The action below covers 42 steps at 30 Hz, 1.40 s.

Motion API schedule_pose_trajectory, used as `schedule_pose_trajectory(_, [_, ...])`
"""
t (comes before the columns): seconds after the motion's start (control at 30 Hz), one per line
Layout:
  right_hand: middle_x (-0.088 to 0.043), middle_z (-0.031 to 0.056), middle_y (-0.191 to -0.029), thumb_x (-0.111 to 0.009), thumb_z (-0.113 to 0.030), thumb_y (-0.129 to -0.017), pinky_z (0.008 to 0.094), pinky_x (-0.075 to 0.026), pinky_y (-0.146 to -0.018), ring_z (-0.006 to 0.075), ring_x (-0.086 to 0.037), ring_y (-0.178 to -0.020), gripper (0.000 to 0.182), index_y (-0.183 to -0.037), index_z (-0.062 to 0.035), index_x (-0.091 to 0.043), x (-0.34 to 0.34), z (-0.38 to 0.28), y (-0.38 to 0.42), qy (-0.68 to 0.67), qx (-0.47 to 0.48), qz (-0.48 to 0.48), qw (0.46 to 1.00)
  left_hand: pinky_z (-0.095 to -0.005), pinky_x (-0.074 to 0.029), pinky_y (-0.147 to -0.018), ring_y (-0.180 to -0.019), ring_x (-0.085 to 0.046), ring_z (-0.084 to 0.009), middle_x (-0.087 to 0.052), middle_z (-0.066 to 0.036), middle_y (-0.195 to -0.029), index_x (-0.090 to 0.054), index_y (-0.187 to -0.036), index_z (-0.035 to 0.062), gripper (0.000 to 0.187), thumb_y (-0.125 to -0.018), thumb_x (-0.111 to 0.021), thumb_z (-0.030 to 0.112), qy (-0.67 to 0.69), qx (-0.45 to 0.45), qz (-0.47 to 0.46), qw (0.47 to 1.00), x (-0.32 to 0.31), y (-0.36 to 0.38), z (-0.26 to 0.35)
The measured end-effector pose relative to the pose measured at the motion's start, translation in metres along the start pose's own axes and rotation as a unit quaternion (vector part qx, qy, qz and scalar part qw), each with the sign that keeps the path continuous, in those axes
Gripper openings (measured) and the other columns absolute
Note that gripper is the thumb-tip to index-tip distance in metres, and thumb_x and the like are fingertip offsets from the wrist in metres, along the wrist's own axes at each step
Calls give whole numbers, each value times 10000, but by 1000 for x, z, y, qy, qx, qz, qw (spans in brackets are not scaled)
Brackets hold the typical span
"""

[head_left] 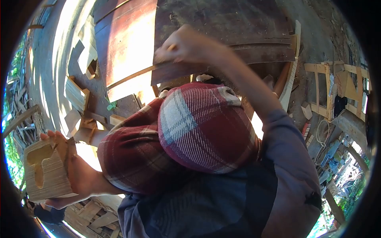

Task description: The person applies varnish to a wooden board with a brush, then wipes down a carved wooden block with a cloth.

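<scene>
- The person's two hands are well apart, one at the lower left, one above the lap.
- The left hand [84, 169] is clamped on a carved wooden block [53, 172], out beyond the left knee. Fingertips show over the upper edge, the thumb lies along the lower edge, and the palm is behind.
- The block's outward face has a smooth, lobed hollow [38, 175] cut into it, and the grain runs in fine lines.
- It looks like solid, stiff wood, likely of moderate weight for one hand and dry enough not to slip. The thinner wood around the hollow might chip, so the thick outer sides seem the best hold.
- The right hand [181, 44] is curled over a dark reddish-brown board [222, 23]. It is blurred; a small tan spot shows at the fingers, but whether they grip anything cannot be told.
- A red, white and dark plaid cloth [214, 135] covers the lap and knees, below a grey sleeve [291, 144].
- Left of the knees, angled wooden pieces [77, 95] lie on the ground.
- At the far right are a wooden frame [328, 89] and a looped pale cord [318, 135].
- Wood offcuts [91, 210] are heaped at the lower left.
</scene>
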State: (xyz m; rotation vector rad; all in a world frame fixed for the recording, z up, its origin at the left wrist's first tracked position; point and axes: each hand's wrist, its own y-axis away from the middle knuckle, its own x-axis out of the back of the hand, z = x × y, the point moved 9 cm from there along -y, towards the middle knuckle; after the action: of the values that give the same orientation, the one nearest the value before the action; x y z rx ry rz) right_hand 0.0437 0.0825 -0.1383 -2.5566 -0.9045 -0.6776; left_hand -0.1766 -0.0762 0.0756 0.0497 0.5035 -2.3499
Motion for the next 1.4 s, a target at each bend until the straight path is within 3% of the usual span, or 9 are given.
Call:
schedule_pose_trajectory(0.07, [-663, 149, -680, -615, -295, -878, 298, -507, -535, 137, -620, -553, 327, -783, 6, -700, -50, 24, -9, -32, -45, -109, 992, -629, -95, -1110, -1321, -117, -554, -77, -407, -1413, -136, -1443, -16, 1069, -703, -580, 614, 15, 2, -3, 1000, -5, -4, -1])
schedule_pose_trajectory(0.27, [-571, 180, -545, -585, -232, -873, 350, -475, -534, 223, -556, -469, 339, -675, 41, -618, 45, 30, 4, 217, -188, -45, 957, -635, -51, -1112, -1339, -62, -546, -51, -407, -1421, -157, -1448, -1, 1037, -704, -571, 592, 38, -6, 31, 999, 11, 3, -3])
schedule_pose_trajectory(0.4, [-555, 213, -559, -575, -246, -844, 381, -462, -539, 303, -547, -481, 336, -657, 30, -617, -22, -4, -25, 85, -21, -84, 993, -638, -24, -1113, -1352, -18, -541, -27, -405, -1428, -164, -1451, 4, 1028, -696, -576, 568, 51, -1, 21, 998, -3, 1, -12])
schedule_pose_trajectory(0.53, [-582, 192, -571, -583, -227, -823, 381, -496, -570, 325, -591, -518, 289, -686, 19, -648, 4, 11, -5, 179, -33, -32, 983, -638, -23, -1114, -1353, -8, -540, -18, -403, -1431, -155, -1451, 0, 1038, -690, -584, 561, 44, -6, 21, 999, -2, 4, -14])
schedule_pose_trajectory(0.73, [-624, 201, -640, -600, -286, -846, 364, -512, -603, 290, -633, -576, 314, -762, 0, -695, 129, 46, 67, 270, -234, 57, 932, -638, -23, -1114, -1353, -7, -541, -16, -403, -1431, -152, -1451, -3, 1040, -689, -585, 558, 13, -2, 22, 1000, 12, 10, -28])
schedule_pose_trajectory(0.83, [-652, 192, -680, -623, -287, -846, 335, -506, -577, 253, -624, -537, 293, -826, -11, -718, 86, 22, 71, 45, -104, 49, 992, -638, -23, -1114, -1353, -7, -541, -14, -403, -1432, -151, -1451, -4, 1041, -689, -586, 557, -3, 5, 14, 1000, 11, 14, -36])
schedule_pose_trajectory(1.07, [-663, 55, -646, -619, -318, -904, 208, -498, -508, 82, -603, -526, 317, -898, -18, -721, 181, 98, 189, 96, -366, 164, 911, -637, -23, -1115, -1353, -6, -541, -11, -403, -1432, -147, -1451, -6, 1044, -689, -587, 555, -20, 12, 11, 1000, 17, 22, -42])
schedule_pose_trajectory(1.23, [-658, 73, -633, -578, -366, -925, 211, -502, -491, 85, -605, -510, 385, -893, -9, -716, 224, 73, 200, 138, -309, 283, 897, -637, -23, -1115, -1353, -5, -541, -9, -403, -1433, -144, -1450, -8, 1046, -688, -588, 553, -28, 14, 7, 999, 15, 27, -41])
schedule_pose_trajectory(1.4, [-650, 93, -604, -558, -333, -937, 227, -519, -475, 115, -635, -508, 402, -820, 25, -699, 175, 116, 197, -33, -315, 221, 922, -637, -23, -1116, -1353, -4, -541, -7, -403, -1433, -141, -1450, -10, 1047, -688, -590, 551, -28, 11, -9, 1000, 10, 26, -41])
